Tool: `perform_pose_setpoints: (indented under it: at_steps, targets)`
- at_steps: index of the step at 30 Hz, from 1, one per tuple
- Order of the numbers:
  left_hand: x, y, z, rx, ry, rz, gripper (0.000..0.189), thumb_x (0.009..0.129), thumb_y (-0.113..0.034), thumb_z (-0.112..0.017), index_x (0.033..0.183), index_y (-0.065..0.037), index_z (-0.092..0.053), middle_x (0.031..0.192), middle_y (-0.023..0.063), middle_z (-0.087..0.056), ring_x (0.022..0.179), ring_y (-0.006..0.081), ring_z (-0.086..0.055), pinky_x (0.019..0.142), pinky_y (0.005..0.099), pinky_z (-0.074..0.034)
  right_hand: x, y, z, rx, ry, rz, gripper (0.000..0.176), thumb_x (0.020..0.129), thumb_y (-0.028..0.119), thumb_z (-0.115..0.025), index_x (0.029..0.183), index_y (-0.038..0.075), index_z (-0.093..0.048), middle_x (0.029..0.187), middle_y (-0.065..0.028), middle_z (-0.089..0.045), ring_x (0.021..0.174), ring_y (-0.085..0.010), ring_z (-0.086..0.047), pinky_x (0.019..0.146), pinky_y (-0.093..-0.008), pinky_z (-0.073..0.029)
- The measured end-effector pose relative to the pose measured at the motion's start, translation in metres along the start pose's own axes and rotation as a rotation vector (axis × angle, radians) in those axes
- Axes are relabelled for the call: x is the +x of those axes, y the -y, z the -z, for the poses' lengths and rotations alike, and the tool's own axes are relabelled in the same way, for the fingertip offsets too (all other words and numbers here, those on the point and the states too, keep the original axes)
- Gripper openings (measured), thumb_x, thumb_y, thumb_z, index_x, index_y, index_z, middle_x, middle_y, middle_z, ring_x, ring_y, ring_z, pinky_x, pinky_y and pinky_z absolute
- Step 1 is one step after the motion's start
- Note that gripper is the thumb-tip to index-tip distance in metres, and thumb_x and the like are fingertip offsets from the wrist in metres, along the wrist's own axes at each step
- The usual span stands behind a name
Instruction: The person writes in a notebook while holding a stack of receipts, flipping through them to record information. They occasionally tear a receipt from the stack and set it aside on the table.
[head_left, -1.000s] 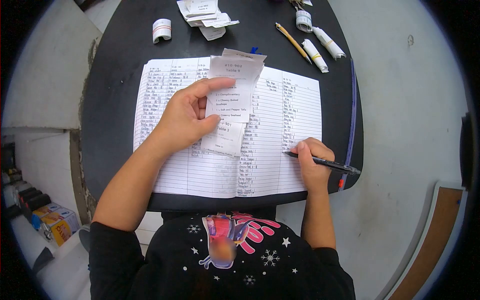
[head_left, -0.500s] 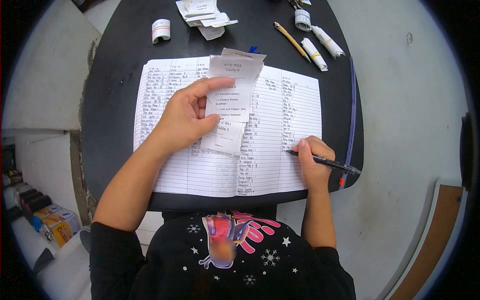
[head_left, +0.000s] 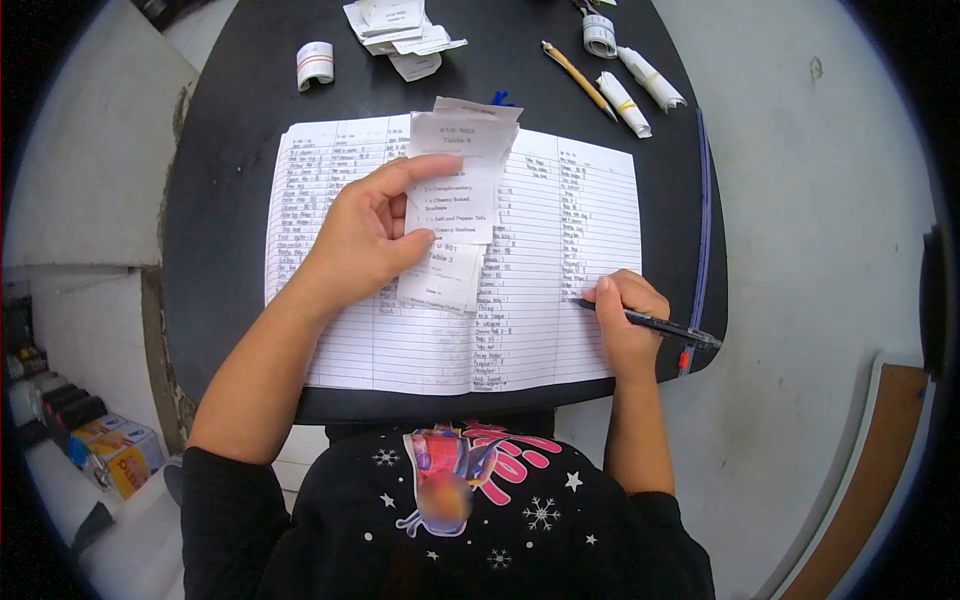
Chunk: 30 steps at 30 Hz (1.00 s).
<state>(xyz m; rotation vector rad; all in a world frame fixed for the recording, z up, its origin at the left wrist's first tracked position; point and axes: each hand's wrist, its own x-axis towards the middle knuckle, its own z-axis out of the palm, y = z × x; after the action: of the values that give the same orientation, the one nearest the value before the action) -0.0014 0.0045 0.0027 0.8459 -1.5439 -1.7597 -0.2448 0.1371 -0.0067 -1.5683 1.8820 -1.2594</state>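
My left hand (head_left: 365, 235) pinches a small stack of printed receipts (head_left: 455, 195) between thumb and fingers, over the middle of an open notebook (head_left: 420, 350). The top slip reads "Table 9"; another below it reads "Table 3". Closed around a black pen (head_left: 660, 325), my right hand (head_left: 630, 315) rests on the notebook's right page. The pen's tip is at the end of a handwritten column there. Both pages are ruled and carry columns of handwritten entries. Part of the writing is hidden beneath the receipts and my left hand.
Behind the notebook on the black table (head_left: 240, 130) lie a pile of receipts (head_left: 405, 35), a curled paper roll (head_left: 314, 65), a wooden pen (head_left: 578, 80) and banded paper rolls (head_left: 650, 78). A blue zipper strip (head_left: 700, 230) runs along the right edge.
The view has shifted slightly, so the tabletop things sit a little further left. Both hands keep their hold on the receipts and the pen.
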Motion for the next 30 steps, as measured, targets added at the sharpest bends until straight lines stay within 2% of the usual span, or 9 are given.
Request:
perform_pose_setpoints:
  at_steps: [5, 23, 26, 30]
  targets:
    - [-0.0005, -0.0049, -0.0009, 0.017, -0.011, 0.044, 0.059, 0.067, 0.011, -0.052, 0.125, 0.001, -0.05, 0.121, 0.0155, -0.055, 0.106, 0.0195, -0.059, 0.094, 0.0316, -0.047, 0.0016, 0.0022, 0.0041, -0.011, 0.04, -0.031, 0.016, 0.079, 0.0, -0.058, 0.064, -0.004, -0.062, 0.06, -0.0101, -0.06, 0.053, -0.015, -0.055, 0.052, -0.0274, -0.041]
    - [-0.0004, -0.0019, -0.0013, 0.02, -0.009, 0.008, 0.059, 0.066, 0.01, -0.053, 0.125, 0.001, -0.05, 0.121, 0.0156, -0.055, 0.105, 0.019, -0.059, 0.094, 0.0314, -0.047, 0.0005, 0.0003, 0.0022, -0.043, -0.01, 0.021, 0.016, 0.078, -0.001, -0.057, 0.062, -0.004, -0.061, 0.058, -0.0101, -0.058, 0.051, -0.0164, -0.054, 0.05, -0.0283, -0.041]
    - [-0.0002, -0.0005, -0.0007, 0.054, -0.008, -0.017, 0.056, 0.07, 0.015, -0.051, 0.124, -0.002, -0.053, 0.123, 0.0134, -0.054, 0.104, 0.0194, -0.06, 0.091, 0.0291, -0.05, 0.0006, 0.0009, 0.0017, -0.044, -0.019, 0.016, 0.017, 0.078, -0.001, -0.057, 0.062, -0.004, -0.061, 0.057, -0.0101, -0.058, 0.05, -0.0166, -0.054, 0.05, -0.0284, -0.04]
    - [0.0001, 0.0012, -0.0008, 0.035, -0.013, -0.026, 0.056, 0.07, 0.015, -0.051, 0.124, -0.001, -0.053, 0.123, 0.0131, -0.054, 0.104, 0.0187, -0.06, 0.091, 0.0287, -0.05, -0.0005, 0.0001, 0.0023, -0.03, -0.047, -0.029, 0.016, 0.078, -0.001, -0.058, 0.063, -0.004, -0.061, 0.057, -0.0104, -0.057, 0.05, -0.0165, -0.054, 0.05, -0.0285, -0.04]
